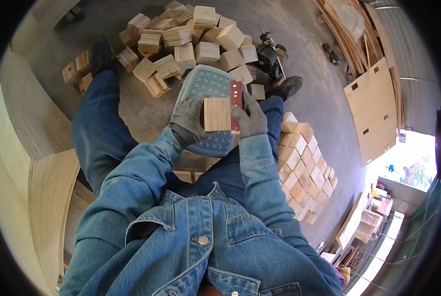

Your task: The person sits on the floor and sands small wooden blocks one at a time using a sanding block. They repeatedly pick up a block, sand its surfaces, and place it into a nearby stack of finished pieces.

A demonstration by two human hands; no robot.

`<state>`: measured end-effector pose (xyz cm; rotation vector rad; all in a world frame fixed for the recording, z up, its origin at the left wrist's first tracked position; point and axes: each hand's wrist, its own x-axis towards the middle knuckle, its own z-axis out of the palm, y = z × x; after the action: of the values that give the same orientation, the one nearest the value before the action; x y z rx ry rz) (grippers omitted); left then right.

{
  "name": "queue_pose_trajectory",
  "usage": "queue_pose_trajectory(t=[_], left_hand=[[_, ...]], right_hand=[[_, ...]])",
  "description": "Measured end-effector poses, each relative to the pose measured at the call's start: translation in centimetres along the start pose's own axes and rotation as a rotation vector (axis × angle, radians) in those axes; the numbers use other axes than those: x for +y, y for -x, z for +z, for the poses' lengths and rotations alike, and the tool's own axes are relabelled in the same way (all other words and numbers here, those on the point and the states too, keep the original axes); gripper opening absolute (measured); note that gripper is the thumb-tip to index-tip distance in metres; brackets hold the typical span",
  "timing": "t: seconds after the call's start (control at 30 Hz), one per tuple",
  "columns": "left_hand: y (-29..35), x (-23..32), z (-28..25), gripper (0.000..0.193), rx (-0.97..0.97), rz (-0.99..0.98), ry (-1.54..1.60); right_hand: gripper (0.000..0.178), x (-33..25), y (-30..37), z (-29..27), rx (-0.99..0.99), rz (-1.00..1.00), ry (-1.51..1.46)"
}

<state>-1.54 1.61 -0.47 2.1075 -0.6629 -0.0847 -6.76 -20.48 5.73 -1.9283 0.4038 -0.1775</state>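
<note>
My left hand (pixel 190 119), in a grey work glove, is closed on the left side of a block of stacked plywood layers (pixel 216 114). The block's striped edge faces up. My right hand (pixel 251 118), also gloved, grips a narrow dark red slab (pixel 235 101) with small pale rectangular marks. That slab stands against the block's right side; whether the two are joined I cannot tell. Both are held over a pale blue-green plastic stool (pixel 204 81) with a raised pattern, between my knees. The palms and the block's underside are hidden.
Loose wooden blocks (pixel 183 37) lie heaped beyond the stool. A black-and-yellow power tool (pixel 269 56) stands by my right foot. Stacked blocks (pixel 306 170) rise beside my right leg. Large plywood sheets (pixel 48 192) are at the left; boards (pixel 373 111) lean at the right.
</note>
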Motion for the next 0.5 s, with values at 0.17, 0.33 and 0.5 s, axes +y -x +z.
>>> queue_pose_trajectory(t=[0.17, 0.33, 0.5], left_hand=[[-0.6, 0.9, -0.4, 0.095, -0.017, -0.025, 0.026], [-0.9, 0.4, -0.4, 0.088, -0.077, -0.057, 0.041], [-0.8, 1.0, -0.6, 0.086, 0.009, 0.001, 0.004]], right_hand=[[0.067, -0.2, 8.4, -2.3, 0.004, -0.011, 0.19], [0.067, -0.6, 13.0, -3.1, -0.012, 0.052, 0.132], [0.068, 0.2, 11.4, -2.9, 0.014, -0.068, 0.191]])
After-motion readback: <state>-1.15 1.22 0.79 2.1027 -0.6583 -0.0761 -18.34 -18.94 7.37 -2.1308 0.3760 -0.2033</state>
